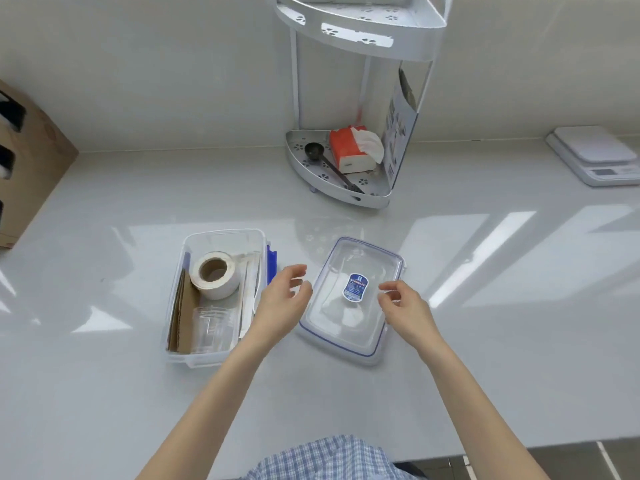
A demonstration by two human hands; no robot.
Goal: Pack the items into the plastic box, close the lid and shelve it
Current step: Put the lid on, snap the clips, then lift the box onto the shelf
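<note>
Now, box (221, 237): sitting open on the bench (485, 341) toward its near edge, left of the lid, already holding a tape roll (216, 273), cardboard (181, 313) and a clear cup (213, 329).
Lid (353, 299): lying flat just right of the box, long axis running from near edge toward the back wall, tilting slightly rightward.
Left hand (282, 304): hovering between box and lid, fingers loosely spreading, gripping nothing.
Right hand (403, 311): hovering over the lid's right side, fingers curling, not yet clamping anything.
Key relation: both hands are flanking the lid's long sides; the right one seems nearer to contact.
Next step, likely: lifting the lid leftward onto the box.
Shelf (346, 195): standing at the back, well apart.
</note>
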